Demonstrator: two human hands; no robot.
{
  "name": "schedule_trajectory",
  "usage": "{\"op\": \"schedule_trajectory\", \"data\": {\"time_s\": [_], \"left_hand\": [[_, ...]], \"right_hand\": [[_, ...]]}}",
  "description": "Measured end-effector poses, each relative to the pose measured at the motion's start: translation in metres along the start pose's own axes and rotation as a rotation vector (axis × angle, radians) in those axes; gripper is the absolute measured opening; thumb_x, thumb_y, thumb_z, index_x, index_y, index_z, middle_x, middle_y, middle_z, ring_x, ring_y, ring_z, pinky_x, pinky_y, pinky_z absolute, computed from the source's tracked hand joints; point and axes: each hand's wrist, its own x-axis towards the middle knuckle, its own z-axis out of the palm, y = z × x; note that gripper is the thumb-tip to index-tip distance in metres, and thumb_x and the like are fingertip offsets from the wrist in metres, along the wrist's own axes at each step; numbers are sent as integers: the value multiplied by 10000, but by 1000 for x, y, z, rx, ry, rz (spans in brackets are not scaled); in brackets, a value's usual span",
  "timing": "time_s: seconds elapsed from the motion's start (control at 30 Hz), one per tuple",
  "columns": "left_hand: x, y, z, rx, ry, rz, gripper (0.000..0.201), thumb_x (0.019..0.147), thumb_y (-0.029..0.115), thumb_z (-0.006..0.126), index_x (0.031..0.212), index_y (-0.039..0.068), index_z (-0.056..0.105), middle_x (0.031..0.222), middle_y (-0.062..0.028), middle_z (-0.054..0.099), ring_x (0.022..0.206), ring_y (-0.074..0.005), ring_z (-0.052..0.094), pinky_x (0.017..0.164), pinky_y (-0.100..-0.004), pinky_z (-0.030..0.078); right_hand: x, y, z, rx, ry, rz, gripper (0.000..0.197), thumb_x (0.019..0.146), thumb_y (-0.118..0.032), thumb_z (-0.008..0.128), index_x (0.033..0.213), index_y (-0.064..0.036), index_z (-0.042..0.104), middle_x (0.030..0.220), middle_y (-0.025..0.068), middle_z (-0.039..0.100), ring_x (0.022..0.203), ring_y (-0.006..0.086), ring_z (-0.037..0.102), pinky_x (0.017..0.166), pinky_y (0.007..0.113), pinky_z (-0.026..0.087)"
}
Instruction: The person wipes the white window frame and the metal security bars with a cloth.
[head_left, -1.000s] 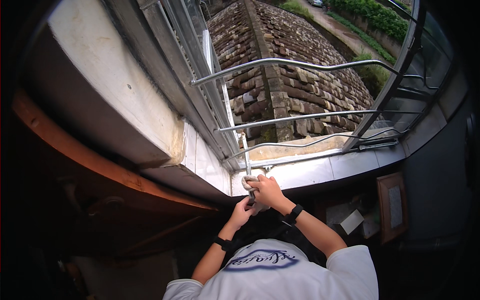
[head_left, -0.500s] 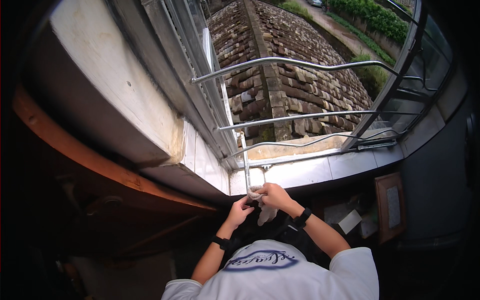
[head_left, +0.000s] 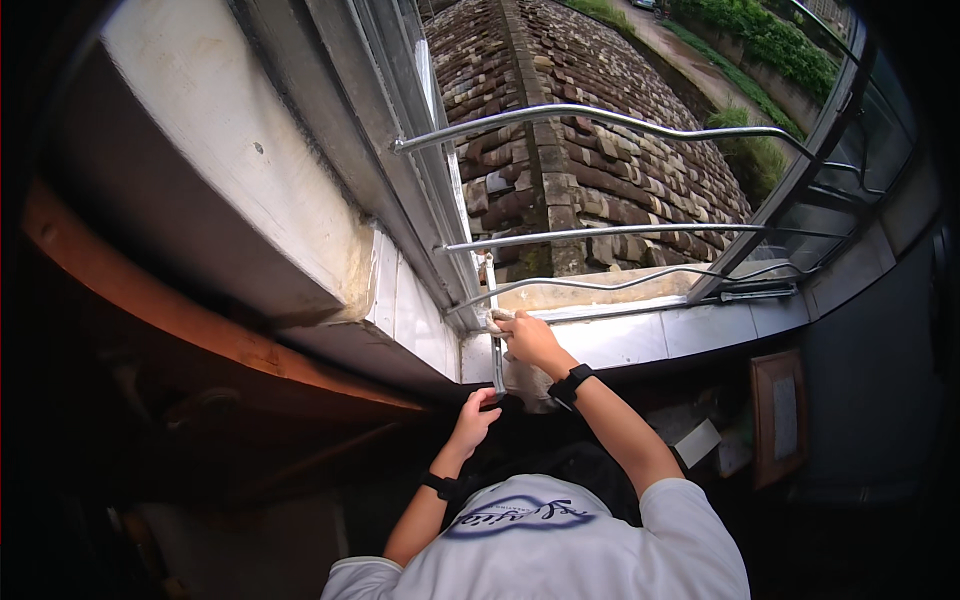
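A narrow metal bar [head_left: 497,362] reaches from the window's lower left corner over the tiled sill toward me. My left hand [head_left: 473,424] is closed, thumb and fingers pinching the bar's near end. Further up the bar, my right hand [head_left: 535,343] grips a pale, greyish cloth [head_left: 527,388] wrapped round it by the sill's inner corner. The loose part of the cloth hangs below my right hand. Part of the bar is hidden under the cloth and fingers.
Curved metal rails [head_left: 620,232] cross the window opening, with an old tiled roof [head_left: 640,180] outside. White tiles cover the sill [head_left: 610,343]. At left are a thick wall edge [head_left: 220,160] and a curved orange-brown wooden edge [head_left: 200,322]; a wood-framed panel [head_left: 778,415] stands at right.
My right hand has slid the cloth along the bar, away from me toward the window. My left hand stays near the bar's close end, which now shows bare.
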Motion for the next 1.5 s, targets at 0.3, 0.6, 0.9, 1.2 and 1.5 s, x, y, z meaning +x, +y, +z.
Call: {"op": "schedule_trajectory", "data": {"time_s": [0.3, 0.6, 0.9, 1.2, 1.5], "left_hand": [[0, -1, -14, -71, 12, 16, 349, 706, -76, 490, 1049, -43, 544, 955, -67, 494, 952, -174, 494, 856, -256, 381], [-1, 7, -15, -82, -49, -11, 363, 708, -79, 470, 1057, -32, 558, 937, -52, 511, 919, -154, 506, 839, -243, 385], [7, 13, -19, 111, -73, 105, 249, 718, -67, 522, 959, -55, 584, 874, -31, 509, 823, -111, 505, 751, -204, 395], [11, 14, -22, 124, -96, 156, 188, 717, -29, 574, 904, -50, 587, 887, -45, 546, 793, -122, 535, 711, -224, 427], [13, 10, -7, 340, -34, 296, 256, 675, -10, 594, 930, -18, 575, 843, -83, 539, 774, -186, 543, 682, -257, 437]], "right_hand": [[-46, -8, -5, 39, -126, -176, 334, 659, -69, 479, 915, -163, 671, 775, 140, 534, 661, 326, 547, 627, 404, 450], [-65, 3, -14, 300, -182, -111, 399, 617, -17, 500, 962, -143, 657, 729, 141, 509, 696, 322, 532, 645, 376, 440], [-48, -6, -5, 162, -12, -111, 358, 703, -48, 450, 975, -165, 653, 766, 133, 516, 691, 324, 537, 646, 398, 435], [-73, -3, -25, 466, -350, -86, 394, 641, 25, 450, 959, -90, 651, 751, 110, 531, 721, 272, 554, 681, 323, 446], [-44, 1, -5, 163, 34, -92, 345, 691, -72, 483, 997, -119, 636, 753, 143, 514, 700, 333, 533, 656, 390, 436]]}}
